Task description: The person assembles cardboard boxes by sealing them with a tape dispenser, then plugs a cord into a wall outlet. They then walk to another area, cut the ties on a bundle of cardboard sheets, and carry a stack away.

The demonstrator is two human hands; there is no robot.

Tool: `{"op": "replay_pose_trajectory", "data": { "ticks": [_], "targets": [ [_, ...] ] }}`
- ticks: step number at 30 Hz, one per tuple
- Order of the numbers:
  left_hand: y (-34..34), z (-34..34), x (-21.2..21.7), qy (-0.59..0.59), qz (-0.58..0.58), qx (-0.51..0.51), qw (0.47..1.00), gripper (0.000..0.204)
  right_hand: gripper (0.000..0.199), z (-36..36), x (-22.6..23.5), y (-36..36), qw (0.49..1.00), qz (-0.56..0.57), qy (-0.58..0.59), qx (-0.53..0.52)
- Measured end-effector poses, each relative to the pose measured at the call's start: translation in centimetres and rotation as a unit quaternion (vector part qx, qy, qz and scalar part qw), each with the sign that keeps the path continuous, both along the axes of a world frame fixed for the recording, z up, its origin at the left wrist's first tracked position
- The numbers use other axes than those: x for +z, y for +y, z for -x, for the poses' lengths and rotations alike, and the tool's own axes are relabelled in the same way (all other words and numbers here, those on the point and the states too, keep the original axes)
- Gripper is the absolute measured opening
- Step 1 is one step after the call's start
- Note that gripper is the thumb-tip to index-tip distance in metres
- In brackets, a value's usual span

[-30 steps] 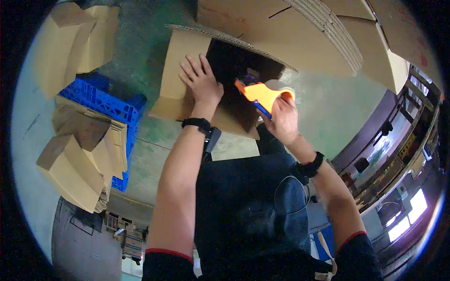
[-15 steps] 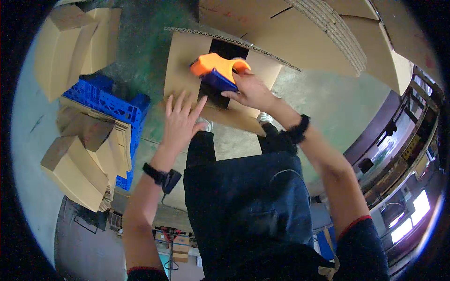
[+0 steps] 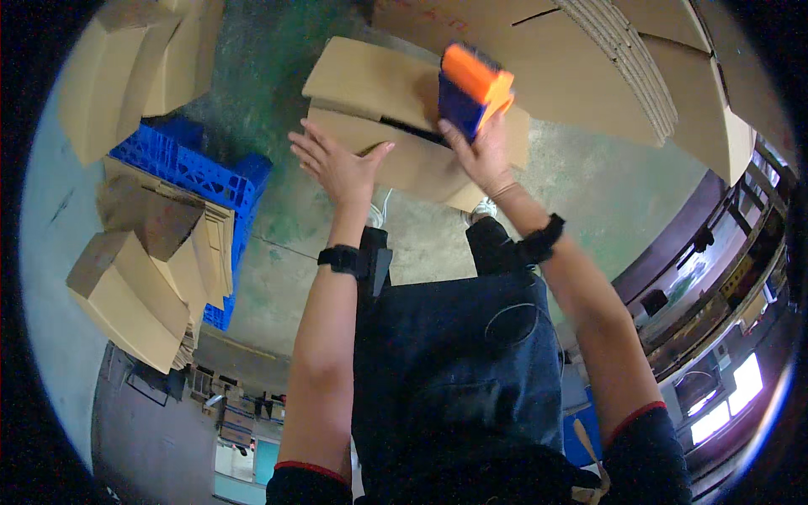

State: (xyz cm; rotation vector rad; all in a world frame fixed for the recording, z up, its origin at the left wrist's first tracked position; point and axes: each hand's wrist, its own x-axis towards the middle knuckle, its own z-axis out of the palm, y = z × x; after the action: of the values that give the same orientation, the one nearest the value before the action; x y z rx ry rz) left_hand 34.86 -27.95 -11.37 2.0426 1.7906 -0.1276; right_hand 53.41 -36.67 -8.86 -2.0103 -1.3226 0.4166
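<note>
while the left hand lies open and flat on the cardboard box on the floor, far centre, the right hand grips an orange tape dispenser closed-fisted above the flaps; light pressure could let them spring apart and skew the tape.

A green concrete floor carries a blue plastic pallet, flattened cardboard stacks and the cardboard box.
</note>
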Motion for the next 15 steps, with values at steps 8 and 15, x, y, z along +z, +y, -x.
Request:
{"op": "replay_pose_trajectory", "data": {
  "ticks": [8,15],
  "targets": [
    [2.2,-0.7,-0.3,-0.039,-0.054,-0.425,0.903,0.090,0.034,-2.0,-0.8,-0.8,0.947,0.152,0.281,0.028],
    [2.5,-1.1,-0.9,-0.059,-0.058,-0.404,0.911,0.067,0.049,-2.6,2.1,-3.2,0.817,0.351,0.458,0.014]
  ]
}}
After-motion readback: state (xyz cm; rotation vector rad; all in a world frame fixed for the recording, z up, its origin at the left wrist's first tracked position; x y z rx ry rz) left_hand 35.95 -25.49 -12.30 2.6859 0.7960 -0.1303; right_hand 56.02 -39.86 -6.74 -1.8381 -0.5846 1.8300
